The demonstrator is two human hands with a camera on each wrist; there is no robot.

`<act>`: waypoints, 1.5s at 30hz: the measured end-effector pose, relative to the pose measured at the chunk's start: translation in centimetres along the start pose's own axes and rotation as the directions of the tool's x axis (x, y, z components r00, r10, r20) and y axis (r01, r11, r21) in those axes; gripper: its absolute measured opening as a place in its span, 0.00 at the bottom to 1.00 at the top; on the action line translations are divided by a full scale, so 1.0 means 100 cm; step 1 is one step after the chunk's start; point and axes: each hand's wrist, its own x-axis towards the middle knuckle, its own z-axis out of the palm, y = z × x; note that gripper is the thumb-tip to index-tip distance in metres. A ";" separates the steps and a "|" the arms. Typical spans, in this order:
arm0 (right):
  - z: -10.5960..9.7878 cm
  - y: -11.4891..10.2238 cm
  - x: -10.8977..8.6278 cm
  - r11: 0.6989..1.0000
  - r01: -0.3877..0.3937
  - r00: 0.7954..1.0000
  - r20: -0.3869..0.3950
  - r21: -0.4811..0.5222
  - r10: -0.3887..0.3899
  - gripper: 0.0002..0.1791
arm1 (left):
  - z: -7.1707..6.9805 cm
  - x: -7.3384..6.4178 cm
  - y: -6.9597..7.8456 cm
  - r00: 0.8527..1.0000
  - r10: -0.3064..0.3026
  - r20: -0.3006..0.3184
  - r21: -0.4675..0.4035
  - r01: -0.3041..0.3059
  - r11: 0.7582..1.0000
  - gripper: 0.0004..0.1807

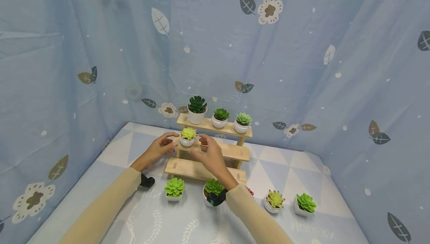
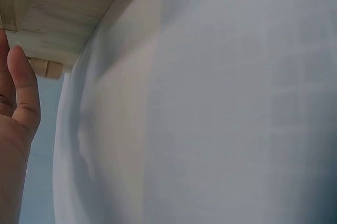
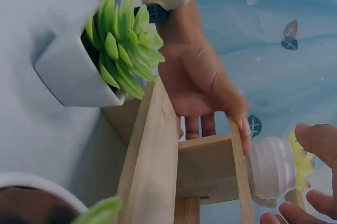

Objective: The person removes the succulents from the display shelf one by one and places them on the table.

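Standing on the middle shelf (image 1: 233, 151): yellow-green succulent (image 1: 188, 133) in a ribbed white pot (image 1: 187, 141), upright near the board's left end, between 2 hands.

Left hand (image 1: 156, 152): just beside the pot, at the end of the board, with fingers bent; in the right wrist view, with 1 finger above the wood and others below; cannot tell whether gripping it.

Right hand (image 1: 212, 156): on the pot's other side, with thumb and fingers held apart; near the pot, but cannot tell whether touching.

Wrists: ringed by black straps (image 1: 219, 198), just past the cuffs of beige sleeves (image 1: 255, 216).

Top shelf (image 1: 230, 128): lined with 3 succulents in white pots, from large dark green (image 1: 197, 104) at left, through smaller green (image 1: 221, 114), to pale green (image 1: 244, 119) at right.

Bottom shelf (image 1: 193, 168): set lower and farther forward, partly covered by the right arm in the head view.

Front row: arranged along the patterned tablecloth (image 1: 330, 203), left to right, with bright-green succulent (image 1: 174, 187), green succulent (image 1: 214, 186) partly behind the right wrist, red plant (image 1: 250, 190) mostly hidden by a sleeve, red-tipped succulent (image 1: 275, 199) and leaf-green succulent (image 1: 306, 202).

Curtain (image 1: 208, 46): hung behind and along both sides, light blue, printed with flowers and leaves.
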 end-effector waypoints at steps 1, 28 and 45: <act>0.001 0.000 0.002 1.000 0.001 1.000 -0.005 -0.001 -0.001 0.40 | 0.000 0.000 0.000 1.000 0.000 -0.003 0.000 0.000 1.000 0.30; 0.017 -0.003 0.037 0.995 -0.084 0.996 0.020 -0.046 0.085 0.35 | 0.000 0.001 -0.001 1.000 -0.014 -0.017 0.001 0.014 1.000 0.29; 0.016 -0.001 0.038 0.991 -0.136 0.990 0.022 -0.004 0.136 0.30 | 0.002 0.001 -0.004 0.999 -0.008 -0.032 0.017 0.009 1.000 0.28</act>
